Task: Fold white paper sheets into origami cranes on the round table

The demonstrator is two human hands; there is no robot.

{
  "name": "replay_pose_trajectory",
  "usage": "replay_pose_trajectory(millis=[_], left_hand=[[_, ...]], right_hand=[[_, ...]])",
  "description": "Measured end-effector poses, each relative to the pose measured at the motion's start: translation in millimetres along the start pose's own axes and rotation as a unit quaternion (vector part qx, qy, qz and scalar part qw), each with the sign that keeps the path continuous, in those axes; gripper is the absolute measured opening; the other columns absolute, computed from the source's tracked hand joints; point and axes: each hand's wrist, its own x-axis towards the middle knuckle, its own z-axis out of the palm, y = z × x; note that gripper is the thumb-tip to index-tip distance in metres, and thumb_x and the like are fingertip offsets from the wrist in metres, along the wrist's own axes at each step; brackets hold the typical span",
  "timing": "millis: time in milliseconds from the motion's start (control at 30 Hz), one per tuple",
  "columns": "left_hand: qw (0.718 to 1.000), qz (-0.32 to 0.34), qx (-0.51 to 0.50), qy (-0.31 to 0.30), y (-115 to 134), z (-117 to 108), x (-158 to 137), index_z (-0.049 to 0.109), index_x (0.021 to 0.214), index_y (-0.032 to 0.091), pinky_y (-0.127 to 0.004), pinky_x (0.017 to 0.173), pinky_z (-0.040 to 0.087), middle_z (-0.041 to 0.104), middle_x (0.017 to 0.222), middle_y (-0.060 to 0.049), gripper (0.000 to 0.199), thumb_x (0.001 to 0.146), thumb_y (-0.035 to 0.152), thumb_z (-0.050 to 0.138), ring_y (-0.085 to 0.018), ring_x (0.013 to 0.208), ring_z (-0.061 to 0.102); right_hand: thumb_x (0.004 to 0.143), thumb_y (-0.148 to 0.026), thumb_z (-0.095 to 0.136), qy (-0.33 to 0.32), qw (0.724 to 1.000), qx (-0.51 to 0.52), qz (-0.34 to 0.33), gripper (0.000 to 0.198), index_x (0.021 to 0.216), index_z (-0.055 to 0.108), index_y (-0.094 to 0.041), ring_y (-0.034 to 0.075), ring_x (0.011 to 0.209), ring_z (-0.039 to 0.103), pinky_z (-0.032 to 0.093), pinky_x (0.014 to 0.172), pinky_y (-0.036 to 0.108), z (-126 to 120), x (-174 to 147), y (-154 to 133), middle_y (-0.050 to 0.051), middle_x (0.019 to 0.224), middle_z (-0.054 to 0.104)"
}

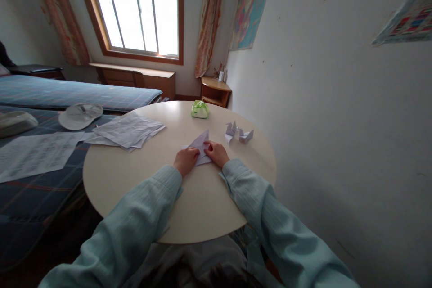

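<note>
A partly folded sheet of white paper (201, 138) lies on the round table (135, 184) in front of me, one pointed flap standing up at its far side. My left hand (186, 160) grips its left edge, fingers closed on the paper. From the right, my right hand (218, 153) pinches the same sheet, thumb and forefinger near the upright flap. Both hands cover parts of the folds. Beyond my right hand stand two folded paper figures (231, 131), close together.
Loose printed sheets (128, 129) are piled at the table's left side. A green tissue pack (200, 110) sits near the far edge. To the left, a bed (50, 184) holds a pale cap (80, 116) and more paper (40, 153). A white wall (337, 144) rises on the right.
</note>
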Motion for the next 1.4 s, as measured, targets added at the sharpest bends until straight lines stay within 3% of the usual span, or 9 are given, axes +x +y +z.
replay_pose_trajectory(millis=[400,533,733,1000,1400], left_hand=[[1.0,-0.011,0.0,-0.009,2,-2,-1,0.063,0.09,0.023,-0.024,0.075,0.044,0.064,0.094,-0.002,0.027,0.079,0.02,0.038,-0.014,0.082,0.059],[1.0,-0.01,0.0,-0.005,1,-2,-1,0.063,0.09,0.023,-0.024,0.074,0.044,0.064,0.093,-0.002,0.027,0.079,0.02,0.038,-0.014,0.081,0.059],[1.0,0.002,-0.002,0.002,2,-2,-1,0.064,0.087,0.022,-0.026,0.073,0.045,0.065,0.091,-0.002,0.028,0.078,0.02,0.038,-0.016,0.081,0.06],[0.996,0.085,-0.025,-0.01,8,-2,-2,0.066,0.084,0.025,-0.025,0.072,0.044,0.067,0.087,0.001,0.028,0.072,0.019,0.042,-0.015,0.08,0.06],[0.988,0.15,-0.047,-0.006,12,-5,-3,0.067,0.075,0.024,-0.023,0.065,0.045,0.068,0.077,0.002,0.026,0.066,0.017,0.044,-0.014,0.072,0.061]], right_hand=[[0.07,-0.025,0.057,0.024,0.998,0.03,0.047,0.06,0.123,0.031,-0.013,0.014,0.071,0.056,0.038,0.064,0.022,0,-3,-3,0.002,0.075,0.061],[0.071,-0.024,0.055,0.016,0.999,0.014,0.035,0.046,0.114,0.041,-0.015,0.014,0.069,0.055,0.036,0.061,0.022,1,-2,-2,0.002,0.074,0.061],[0.075,-0.025,0.05,0.036,0.999,-0.019,0.026,0.013,0.084,0.055,-0.018,0.012,0.063,0.053,0.032,0.057,0.021,1,-2,-3,0.0,0.068,0.06],[0.077,-0.035,0.046,0.12,0.991,-0.024,0.055,0.021,0.072,0.058,-0.019,0.011,0.057,0.048,0.028,0.054,0.021,-3,-1,-2,0.0,0.06,0.056],[0.076,-0.032,0.046,0.25,0.964,0.08,0.047,0.021,0.077,0.06,-0.018,0.008,0.046,0.039,0.027,0.05,0.02,-7,0,-1,-0.005,0.049,0.044]])
